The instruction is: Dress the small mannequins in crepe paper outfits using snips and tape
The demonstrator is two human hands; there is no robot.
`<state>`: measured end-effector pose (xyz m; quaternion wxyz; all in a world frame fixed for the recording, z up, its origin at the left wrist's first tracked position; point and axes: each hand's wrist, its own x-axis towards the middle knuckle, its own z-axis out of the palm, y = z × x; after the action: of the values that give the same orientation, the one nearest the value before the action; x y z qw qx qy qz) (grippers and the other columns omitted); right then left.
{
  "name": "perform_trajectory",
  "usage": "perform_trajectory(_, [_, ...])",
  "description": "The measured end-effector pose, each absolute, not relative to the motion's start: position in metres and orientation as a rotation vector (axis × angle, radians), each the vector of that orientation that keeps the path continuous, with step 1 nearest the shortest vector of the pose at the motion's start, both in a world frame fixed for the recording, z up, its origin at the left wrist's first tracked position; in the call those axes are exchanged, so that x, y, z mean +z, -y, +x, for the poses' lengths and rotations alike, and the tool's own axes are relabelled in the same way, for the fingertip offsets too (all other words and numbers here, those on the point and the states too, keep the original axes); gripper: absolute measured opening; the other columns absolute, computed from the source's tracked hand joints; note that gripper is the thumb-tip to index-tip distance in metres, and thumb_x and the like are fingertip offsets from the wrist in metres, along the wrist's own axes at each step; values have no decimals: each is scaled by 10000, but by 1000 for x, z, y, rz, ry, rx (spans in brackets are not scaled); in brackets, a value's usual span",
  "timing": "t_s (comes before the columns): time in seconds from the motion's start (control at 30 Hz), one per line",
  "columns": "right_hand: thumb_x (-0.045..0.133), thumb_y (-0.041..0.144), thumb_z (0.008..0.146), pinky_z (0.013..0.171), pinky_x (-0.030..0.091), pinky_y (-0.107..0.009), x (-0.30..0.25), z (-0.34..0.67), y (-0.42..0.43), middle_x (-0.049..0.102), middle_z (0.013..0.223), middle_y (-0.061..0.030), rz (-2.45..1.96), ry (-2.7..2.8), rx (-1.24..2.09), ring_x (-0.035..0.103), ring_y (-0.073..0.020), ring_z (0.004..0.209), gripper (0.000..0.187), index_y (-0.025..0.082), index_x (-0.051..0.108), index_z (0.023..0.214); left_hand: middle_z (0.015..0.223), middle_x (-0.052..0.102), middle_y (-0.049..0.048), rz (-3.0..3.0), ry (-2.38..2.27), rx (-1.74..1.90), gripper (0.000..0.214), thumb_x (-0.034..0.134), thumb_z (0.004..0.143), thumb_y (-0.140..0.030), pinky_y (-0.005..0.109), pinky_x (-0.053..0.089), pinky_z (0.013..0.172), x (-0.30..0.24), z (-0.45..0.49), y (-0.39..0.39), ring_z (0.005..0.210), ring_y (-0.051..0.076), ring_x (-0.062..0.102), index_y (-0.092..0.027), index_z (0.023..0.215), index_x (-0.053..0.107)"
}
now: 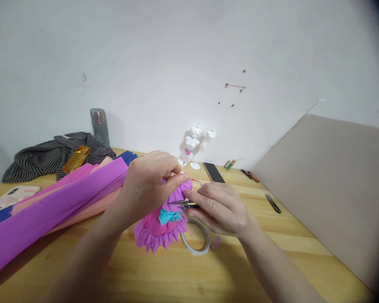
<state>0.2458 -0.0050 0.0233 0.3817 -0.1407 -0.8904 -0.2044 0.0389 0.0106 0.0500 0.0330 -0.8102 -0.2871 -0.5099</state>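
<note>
My left hand point(156, 179) is closed, its thumb and fingers pinching the top of a small crepe paper doll dress point(156, 225). The dress is pink with a ruffled purple hem, and a turquoise bow point(170, 216) sits on its front. In my right hand point(219, 206) is a pair of small scissors point(185, 204), gripped by the handles. The blades lie against the purple paper just above the bow. Part of the dress top is hidden behind my left fingers. Below my right hand a roll of tape point(196, 251) lies flat on the table.
Long purple, pink and blue crepe paper rolls point(57, 200) cover the left side. Small white mannequin forms point(192, 143) stand by the wall. A dark phone point(213, 172), a cutter point(273, 203), a striped cloth point(41, 158) and a flask point(100, 128) are around. A board point(328, 176) borders the right.
</note>
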Motion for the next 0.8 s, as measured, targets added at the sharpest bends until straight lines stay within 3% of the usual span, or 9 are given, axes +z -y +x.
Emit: perform_trajectory(0.8, [592,214,923,514,436,-251,24,243,5,579,645,-6,-336,2291,-496,546,-124,574,253,93,585,1145,555,462,-63,-2522,874,-1594,213,671,794,-130,236,327,545,49,39,-11,549,85,410,-149,623,545])
